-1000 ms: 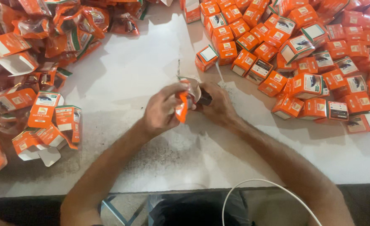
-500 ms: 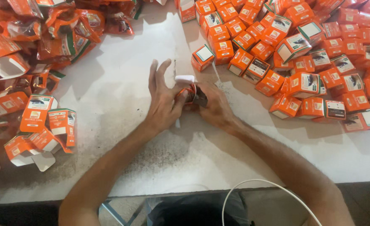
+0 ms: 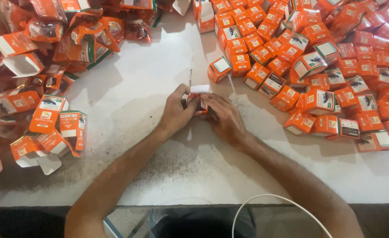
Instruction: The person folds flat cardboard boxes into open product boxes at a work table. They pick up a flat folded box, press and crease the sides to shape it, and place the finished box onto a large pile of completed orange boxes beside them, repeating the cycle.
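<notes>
Left hand [image 3: 177,110]: fingers curled around the left side of a small orange carton [image 3: 198,100], thumb up at its top edge; grip clamped on the carton.
Right hand [image 3: 223,117]: fingers wrapped over the right side of the same carton; grip closed on it too.
Small orange carton: held between both hands, just above the counter [image 3: 159,176] near its middle, its white top flap [image 3: 200,89] standing open and upright.
Right pile [image 3: 318,66]: many closed orange boxes, lying jumbled on the counter to the right of the hands, the nearest just beside the right hand's knuckles.
Left pile [image 3: 40,79]: flattened and half-opened orange cartons and shiny pouches, well apart from the left hand.
White cable [image 3: 265,202]: curves across the lower edge, below the right forearm.
Counter: pale, scuffed and speckled with dark dust.
</notes>
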